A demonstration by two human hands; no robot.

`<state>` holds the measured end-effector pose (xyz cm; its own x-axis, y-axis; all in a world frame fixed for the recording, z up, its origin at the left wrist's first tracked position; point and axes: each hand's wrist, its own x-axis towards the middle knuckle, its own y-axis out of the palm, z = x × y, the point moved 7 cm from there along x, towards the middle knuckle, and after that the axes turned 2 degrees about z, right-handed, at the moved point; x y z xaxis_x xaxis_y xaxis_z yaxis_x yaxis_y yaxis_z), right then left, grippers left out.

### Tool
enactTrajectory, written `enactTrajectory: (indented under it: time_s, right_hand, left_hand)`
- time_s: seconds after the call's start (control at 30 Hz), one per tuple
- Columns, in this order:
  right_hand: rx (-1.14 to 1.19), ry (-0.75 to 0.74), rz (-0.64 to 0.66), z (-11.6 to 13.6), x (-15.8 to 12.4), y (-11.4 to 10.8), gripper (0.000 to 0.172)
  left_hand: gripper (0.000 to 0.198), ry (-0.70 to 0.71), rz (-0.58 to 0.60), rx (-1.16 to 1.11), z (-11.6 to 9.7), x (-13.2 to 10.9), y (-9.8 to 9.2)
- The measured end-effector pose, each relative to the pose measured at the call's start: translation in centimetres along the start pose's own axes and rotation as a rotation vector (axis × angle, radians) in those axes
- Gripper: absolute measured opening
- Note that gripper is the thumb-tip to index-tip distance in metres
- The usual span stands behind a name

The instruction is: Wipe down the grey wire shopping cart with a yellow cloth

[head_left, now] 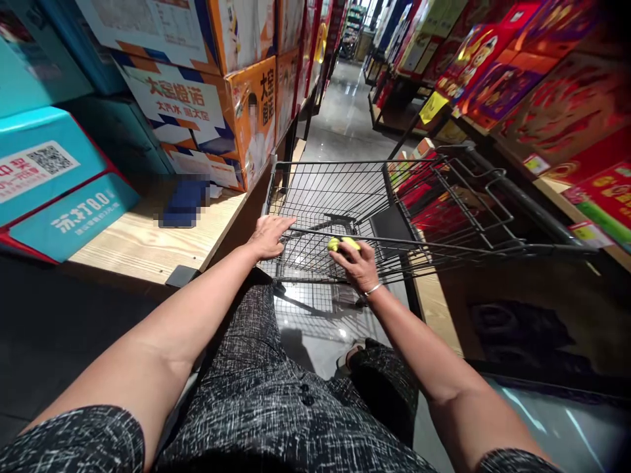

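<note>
A black wire shopping cart [323, 187] stands sideways in front of my legs. My left hand [269, 238] lies on its left end by the near top corner, fingers stretched out and the thumb apart; it holds nothing. My right hand [361, 264] presses a bunched yellow cloth [351, 244] against the near top rail, its fingers curled over it. Part of the cloth is hidden under the fingers. Through the wire mesh the floor shows.
On the left, a wooden display ledge [148, 246] carries orange-and-white cartons [182, 98], a turquoise box [73, 203] and a blurred dark blue item [183, 202]. Red gift boxes [547, 98] fill the right-hand shelves. A grey tiled aisle [340, 108] runs ahead beyond the cart.
</note>
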<state>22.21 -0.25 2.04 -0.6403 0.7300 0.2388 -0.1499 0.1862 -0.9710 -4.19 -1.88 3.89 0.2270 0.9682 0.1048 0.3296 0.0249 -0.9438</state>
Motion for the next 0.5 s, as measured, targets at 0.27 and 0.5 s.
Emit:
enactTrajectory:
  time_s: [0.27,0.5]
  right_hand:
    - [-0.003,0.135,-0.024,-2.0,-1.2,1.2,0.040]
    - [0.079,-0.071,0.268,2.7,-3.4,13.6,0.038]
  left_hand:
    - [0.080,-0.012,-0.030,0.033,-0.5,-0.2,0.0]
    - [0.079,-0.029,0.015,0.045,-0.8,-0.2,-0.1]
